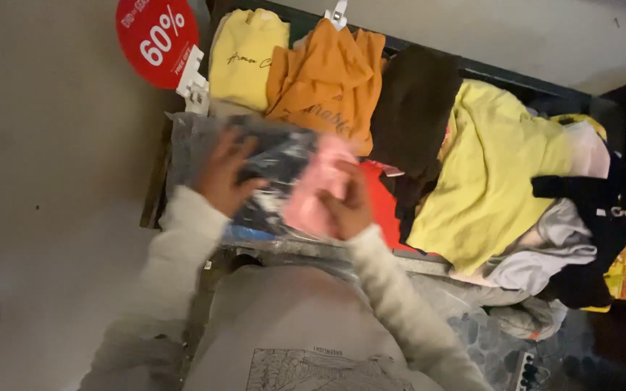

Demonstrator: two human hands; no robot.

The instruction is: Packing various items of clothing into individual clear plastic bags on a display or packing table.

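A clear plastic bag (pixel 269 181) holding dark and pink garments is pressed flat at the left end of the bin (pixel 155 190) by the left hand (pixel 222 177); the right hand (pixel 347 206) is clamped on its pink part, beside an orange hoodie (pixel 327 80).

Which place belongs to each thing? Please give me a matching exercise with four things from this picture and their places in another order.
Things:
1. round red sign
2. orange sweatshirt
3. pink garment
4. dark brown garment

Places:
A. under the right hand
B. top left corner, beside the pale yellow sweatshirt
C. between the orange sweatshirt and the bright yellow garment
D. between the pale yellow sweatshirt and the dark brown garment

Pairs: 1-B, 2-D, 3-A, 4-C
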